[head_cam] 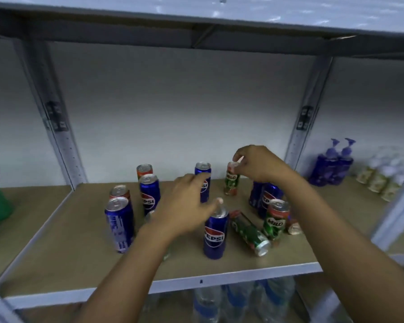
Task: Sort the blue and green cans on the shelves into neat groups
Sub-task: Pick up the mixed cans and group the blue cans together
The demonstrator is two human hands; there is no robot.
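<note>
Right hand (259,164) pinches rear green can (231,180); shelf (56,252) front-left bare.

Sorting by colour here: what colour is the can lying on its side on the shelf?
Green, with a red band near one end; the tipped slim metal can, head view.

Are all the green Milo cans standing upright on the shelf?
No, one green Milo can lies on its side beside the upright front blue Pepsi can.

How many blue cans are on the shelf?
6 in view: front left, behind it, back middle, front middle, two at right. Arms may hide more.
</note>
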